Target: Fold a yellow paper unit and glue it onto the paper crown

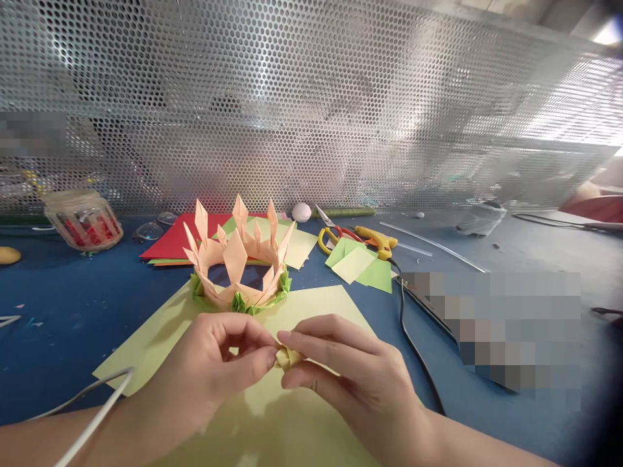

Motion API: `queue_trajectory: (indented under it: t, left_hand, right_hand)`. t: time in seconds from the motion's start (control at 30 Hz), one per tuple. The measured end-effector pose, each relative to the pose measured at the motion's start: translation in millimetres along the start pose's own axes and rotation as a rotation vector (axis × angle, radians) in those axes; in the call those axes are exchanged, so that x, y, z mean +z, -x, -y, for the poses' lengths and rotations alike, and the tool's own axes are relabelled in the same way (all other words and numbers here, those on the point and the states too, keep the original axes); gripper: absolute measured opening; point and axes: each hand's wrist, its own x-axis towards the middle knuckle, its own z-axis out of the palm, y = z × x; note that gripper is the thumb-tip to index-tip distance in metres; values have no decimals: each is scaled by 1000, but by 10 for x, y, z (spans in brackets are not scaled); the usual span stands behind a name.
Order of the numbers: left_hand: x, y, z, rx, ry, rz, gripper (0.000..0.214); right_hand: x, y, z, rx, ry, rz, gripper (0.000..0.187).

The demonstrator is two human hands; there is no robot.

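We have the small folded yellow paper piece (288, 359) pinched between the fingertips of our left hand (214, 363) and right hand (355, 370), above the large pale yellow sheet (263, 415), and light, even pressure would probably keep its folds crisp without crushing them. Just on the far side stands the peach paper crown (235, 256), so we judge our knuckles safest kept off its green trim (238, 303); the black cord (413, 350) bounds us on the right, the white cable (97, 412) on the left, and the easiest room seems to lie near, over the sheet
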Motion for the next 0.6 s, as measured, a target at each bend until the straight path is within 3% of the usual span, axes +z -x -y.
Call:
queue_trajectory:
  t: [0.27,0.5,0.6]
  left_hand:
    - [62,93,-89,-246,240,-22,37]
    - [92,121,81,-387,593,8,14]
    - [111,125,61,-393,666,-6,18]
  right_hand:
    - [5,-3,1,-26,51,90,24]
    - [-33,-19,-15,-82,70,204,30]
    - [-27,-12,-27,-92,82,218,33]
